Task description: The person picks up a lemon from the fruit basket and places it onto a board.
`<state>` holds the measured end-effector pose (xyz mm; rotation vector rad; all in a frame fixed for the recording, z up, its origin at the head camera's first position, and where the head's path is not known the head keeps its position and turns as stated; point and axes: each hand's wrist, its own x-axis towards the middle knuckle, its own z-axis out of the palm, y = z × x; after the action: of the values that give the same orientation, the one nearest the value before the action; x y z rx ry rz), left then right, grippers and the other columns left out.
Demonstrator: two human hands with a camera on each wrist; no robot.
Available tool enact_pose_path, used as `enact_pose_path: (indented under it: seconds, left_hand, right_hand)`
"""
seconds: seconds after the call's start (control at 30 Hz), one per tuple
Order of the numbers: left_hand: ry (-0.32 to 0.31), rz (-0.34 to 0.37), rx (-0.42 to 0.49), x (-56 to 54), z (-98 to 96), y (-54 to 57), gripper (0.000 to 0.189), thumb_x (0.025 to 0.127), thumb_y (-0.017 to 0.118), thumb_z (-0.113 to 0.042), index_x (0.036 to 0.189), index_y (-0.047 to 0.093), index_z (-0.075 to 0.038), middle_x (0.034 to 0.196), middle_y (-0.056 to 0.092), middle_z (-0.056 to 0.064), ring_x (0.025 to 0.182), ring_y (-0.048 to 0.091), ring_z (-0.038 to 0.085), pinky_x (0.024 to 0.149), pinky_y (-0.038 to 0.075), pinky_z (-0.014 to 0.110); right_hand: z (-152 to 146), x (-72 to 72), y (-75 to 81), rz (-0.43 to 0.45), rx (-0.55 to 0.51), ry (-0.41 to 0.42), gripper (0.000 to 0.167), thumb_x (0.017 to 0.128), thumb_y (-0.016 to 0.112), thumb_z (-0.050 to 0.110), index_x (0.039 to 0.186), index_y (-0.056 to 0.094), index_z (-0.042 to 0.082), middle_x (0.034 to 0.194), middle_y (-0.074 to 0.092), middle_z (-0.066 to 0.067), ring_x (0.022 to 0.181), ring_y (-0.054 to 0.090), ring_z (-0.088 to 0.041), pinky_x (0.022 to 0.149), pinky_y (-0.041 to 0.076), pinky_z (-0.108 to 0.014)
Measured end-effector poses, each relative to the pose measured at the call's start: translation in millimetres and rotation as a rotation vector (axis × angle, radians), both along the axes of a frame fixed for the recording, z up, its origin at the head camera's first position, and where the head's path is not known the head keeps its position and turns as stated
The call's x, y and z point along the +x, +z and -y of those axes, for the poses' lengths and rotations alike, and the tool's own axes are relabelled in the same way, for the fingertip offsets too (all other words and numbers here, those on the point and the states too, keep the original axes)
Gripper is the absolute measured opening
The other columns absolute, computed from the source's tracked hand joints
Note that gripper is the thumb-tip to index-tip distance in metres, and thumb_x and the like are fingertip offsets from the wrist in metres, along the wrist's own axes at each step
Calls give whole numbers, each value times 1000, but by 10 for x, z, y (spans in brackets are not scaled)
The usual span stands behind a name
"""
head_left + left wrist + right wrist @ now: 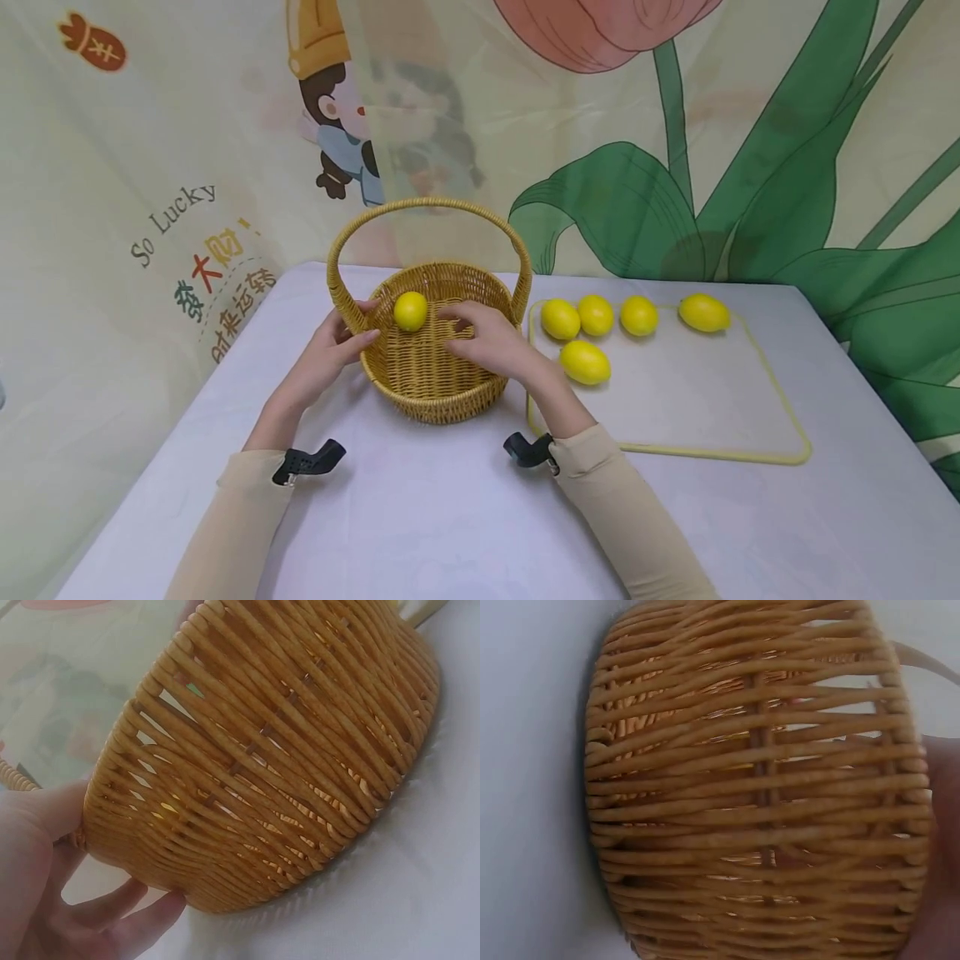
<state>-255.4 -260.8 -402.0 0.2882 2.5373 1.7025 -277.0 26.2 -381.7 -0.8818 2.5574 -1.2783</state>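
A woven wicker basket (pixel 442 408) with a tall arched handle stands on the table. My left hand (pixel 335 342) grips its left rim near the foot of the handle; in the left wrist view the thumb lies over the rim and the other fingers are against the outer wall. Inside, toward the far left wall, is one yellow lemon (pixel 410 312). Over the basket's right side reaches my right hand (pixel 487 337), fingers loosely bent, nothing between them, apart from the lemon. The right wrist view shows mostly the basket's outer wall (pixel 757 780), which hides most of that hand.
Right of the basket lies a white board (pixel 690 408) with a yellow edge. Several lemons (pixel 585 362) rest on its far and left parts. A white cloth covers the table (pixel 420 517), and a printed curtain (pixel 465 100) hangs behind it.
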Motion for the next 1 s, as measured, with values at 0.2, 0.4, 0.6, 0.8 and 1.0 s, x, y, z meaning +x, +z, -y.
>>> enact_pose_path:
  seconds: [0.2, 0.4, 0.6, 0.8, 1.0]
  left_hand:
    - [-3, 0, 21, -13, -7, -22, 60, 98, 62, -35, 148, 36, -15, 159, 37, 8, 138, 47, 34, 93, 56, 27]
    - [-1, -4, 32, -14, -27, -72, 59, 99, 62, -34, 148, 36, -16, 158, 38, 8, 138, 47, 33, 97, 55, 33]
    - [-4, 7, 45, -8, -65, -115, 56, 100, 60, -30, 149, 36, -18, 158, 38, 8, 139, 47, 34, 100, 54, 38]
    - [4, -1, 31, 21, -59, -71, 55, 100, 60, -31, 148, 36, -18, 157, 40, 7, 138, 48, 33, 102, 52, 45]
    - [1, -10, 30, 14, -37, -22, 55, 100, 60, -29, 148, 36, -16, 158, 39, 6, 138, 48, 33, 103, 51, 48]
  right_hand:
    - [126, -82, -12, 74, -59, -22, 47, 92, 66, 18, 137, 57, 10, 138, 59, -12, 120, 60, -29, 94, 54, -41]
    - [318, -248, -77, 94, -9, -30, 57, 90, 66, 18, 144, 49, 9, 145, 54, -11, 131, 53, -30, 105, 49, -44]
    - [462, -452, -103, 10, 124, -45, 74, 90, 67, 16, 155, 32, 16, 157, 35, -11, 142, 40, -28, 116, 38, -47]
    - [551, -504, -139, -40, 284, 74, 72, 91, 67, 18, 155, 34, 26, 163, 23, -10, 141, 42, -31, 114, 41, -48]
    - [618, -464, -112, -81, 298, 121, 62, 91, 66, 20, 149, 44, 26, 156, 34, -6, 127, 51, -25, 106, 47, -43]
